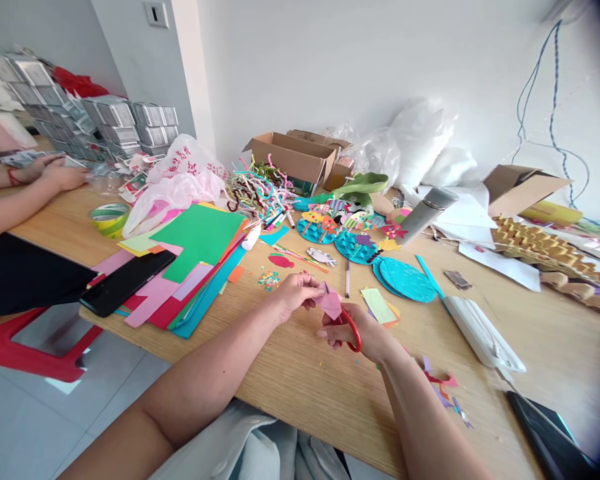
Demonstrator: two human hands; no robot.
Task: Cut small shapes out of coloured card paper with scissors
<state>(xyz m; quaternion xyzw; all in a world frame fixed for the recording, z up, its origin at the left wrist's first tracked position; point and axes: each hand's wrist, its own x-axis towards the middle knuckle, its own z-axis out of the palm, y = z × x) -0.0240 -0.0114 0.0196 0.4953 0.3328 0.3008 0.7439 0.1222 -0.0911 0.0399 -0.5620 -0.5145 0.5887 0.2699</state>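
Note:
Between the fingertips of my left hand [300, 293] is a small piece of pink paper [331, 305], held above the table. My right hand [363, 331] grips red-handled scissors [351, 328], with fingers in the loops. The scissors' blades meet the pink paper, which partly hides them. Just beyond my left hand lie a red paper cutout [281, 261] and a little heap of colourful paper bits [269, 281]. A pen [348, 279] lies past the pink paper. Near my right wrist are small light-green paper pieces [379, 305].
Coloured paper sheets [200, 233] and a black phone [128, 283] lie at left. Behind are pipe cleaners [260, 193], blue discs [410, 277] and a grey bottle [427, 212]. A white power strip [485, 333] lies right. Another person's hands [55, 173] are far left.

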